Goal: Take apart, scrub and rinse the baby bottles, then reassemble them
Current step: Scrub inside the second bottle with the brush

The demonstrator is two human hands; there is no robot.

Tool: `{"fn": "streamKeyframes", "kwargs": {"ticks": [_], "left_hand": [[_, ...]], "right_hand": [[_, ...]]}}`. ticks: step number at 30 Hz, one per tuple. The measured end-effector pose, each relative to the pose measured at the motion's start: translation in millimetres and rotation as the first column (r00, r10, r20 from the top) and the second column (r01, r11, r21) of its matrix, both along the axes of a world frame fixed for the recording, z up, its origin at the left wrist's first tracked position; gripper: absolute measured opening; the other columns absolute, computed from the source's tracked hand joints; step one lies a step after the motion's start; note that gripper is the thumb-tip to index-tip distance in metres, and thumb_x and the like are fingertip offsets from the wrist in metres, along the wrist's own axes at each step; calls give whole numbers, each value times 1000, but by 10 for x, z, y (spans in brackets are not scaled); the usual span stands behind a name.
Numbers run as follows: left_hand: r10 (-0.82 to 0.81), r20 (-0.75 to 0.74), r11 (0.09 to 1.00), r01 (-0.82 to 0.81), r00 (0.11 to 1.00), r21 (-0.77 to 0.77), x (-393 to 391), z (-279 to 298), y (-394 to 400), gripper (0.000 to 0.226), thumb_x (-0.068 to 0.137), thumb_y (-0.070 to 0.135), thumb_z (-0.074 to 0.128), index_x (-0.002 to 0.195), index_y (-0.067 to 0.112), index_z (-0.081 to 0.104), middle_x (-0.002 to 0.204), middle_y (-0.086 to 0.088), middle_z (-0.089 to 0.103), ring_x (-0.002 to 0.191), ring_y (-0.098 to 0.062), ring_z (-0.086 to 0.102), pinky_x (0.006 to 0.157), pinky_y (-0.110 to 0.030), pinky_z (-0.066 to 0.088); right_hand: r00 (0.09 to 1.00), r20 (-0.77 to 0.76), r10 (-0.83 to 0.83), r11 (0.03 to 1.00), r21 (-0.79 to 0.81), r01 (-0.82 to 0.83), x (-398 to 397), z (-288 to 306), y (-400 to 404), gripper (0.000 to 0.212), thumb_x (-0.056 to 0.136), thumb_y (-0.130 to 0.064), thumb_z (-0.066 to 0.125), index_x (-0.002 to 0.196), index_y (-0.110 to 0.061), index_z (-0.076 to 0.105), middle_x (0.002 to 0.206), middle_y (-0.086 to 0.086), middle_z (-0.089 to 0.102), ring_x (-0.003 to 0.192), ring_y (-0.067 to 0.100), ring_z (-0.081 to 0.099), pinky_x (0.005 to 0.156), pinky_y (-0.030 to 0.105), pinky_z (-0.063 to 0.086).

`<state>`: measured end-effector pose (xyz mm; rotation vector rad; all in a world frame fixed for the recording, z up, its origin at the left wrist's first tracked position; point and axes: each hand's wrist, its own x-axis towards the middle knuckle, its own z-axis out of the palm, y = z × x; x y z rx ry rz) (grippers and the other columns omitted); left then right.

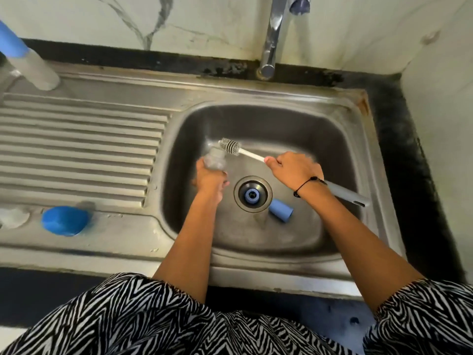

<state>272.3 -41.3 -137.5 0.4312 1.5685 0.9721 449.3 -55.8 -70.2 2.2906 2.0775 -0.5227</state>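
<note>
Nearest, a blue cap [280, 210] lies in the sink [340, 129] beside the ring [251, 196] on the drain. Farther in, the left hand [211, 179] grips a blurred clear bottle [215, 160]; the right hand [294, 170] clasps the brush [231, 146], whose head is just beside the bottle.

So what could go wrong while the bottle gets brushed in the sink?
The left hand grips the clear bottle and the right hand holds the brush outside it; a wet bottle might slip and drop into the sink. The blue ring sits on the drain, so it might block the water. The blue cap lies loose on the sink floor beside the drain and could pick up dirt.
</note>
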Motion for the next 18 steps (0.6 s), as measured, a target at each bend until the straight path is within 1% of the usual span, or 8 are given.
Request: {"fn": "streamKeyframes", "kwargs": {"ticks": [2,4,6,9,10,12,16,18], "left_hand": [[107,58,994,-109,992,30,4,92,-27,54,86,-11,45,114,35,43,91,-3,53,62,-11,49,43,-18,46],[214,208,977,-214,954,-21,11,182,-69,50,85,-8,33,108,33,48,86,-1,53,66,-11,46,54,-23,42],[217,368,975,-219,904,-37,-15,239,-148,45,83,-4,31,104,29,53,86,0,53,78,-15,47,72,-29,38],[200,494,976,-215,846,-27,-90,254,-214,19,93,19,37,84,25,53,90,0,54,79,-15,49,75,-31,36],[212,498,974,-223,841,-38,-117,253,-227,19,97,26,39,86,26,54,94,0,55,80,-15,50,78,-34,38],[249,483,965,-260,839,-47,-109,231,-230,15,99,29,45,106,25,57,103,-1,54,89,-18,52,85,-40,41],[357,534,899,-437,767,27,-94,172,-229,48,95,14,52,138,24,34,120,-4,49,97,-21,51,75,-32,42],[412,585,847,-531,699,38,-109,185,-189,62,90,3,55,144,14,27,126,-11,50,96,-22,53,85,-38,46]], "right_hand": [[999,10,38,999,29,-38,-3,95,-43,52,94,-53,32,65,-15,52,80,7,58,77,28,54,63,29,37],[997,32,71,997,38,-72,2,164,-106,49,94,-53,32,71,-16,56,79,6,56,76,27,52,64,29,37],[994,58,94,994,46,-96,27,212,-182,49,94,-53,32,74,-16,57,79,4,54,75,26,51,64,29,37],[984,113,140,987,62,-148,66,266,-299,51,95,-54,30,75,-17,57,81,3,55,77,27,54,64,29,36],[977,131,167,982,66,-176,60,283,-332,52,95,-54,29,76,-17,59,82,4,57,80,28,56,64,29,36],[961,174,216,970,70,-231,36,338,-400,54,96,-54,27,83,-15,62,86,5,59,83,28,57,64,29,36],[939,238,250,963,36,-265,-57,476,-481,51,97,-53,27,80,-14,57,78,4,50,71,25,48,60,30,34],[935,240,260,962,25,-273,-109,531,-507,50,97,-52,27,76,-15,54,75,3,47,70,25,48,59,29,33]]}}
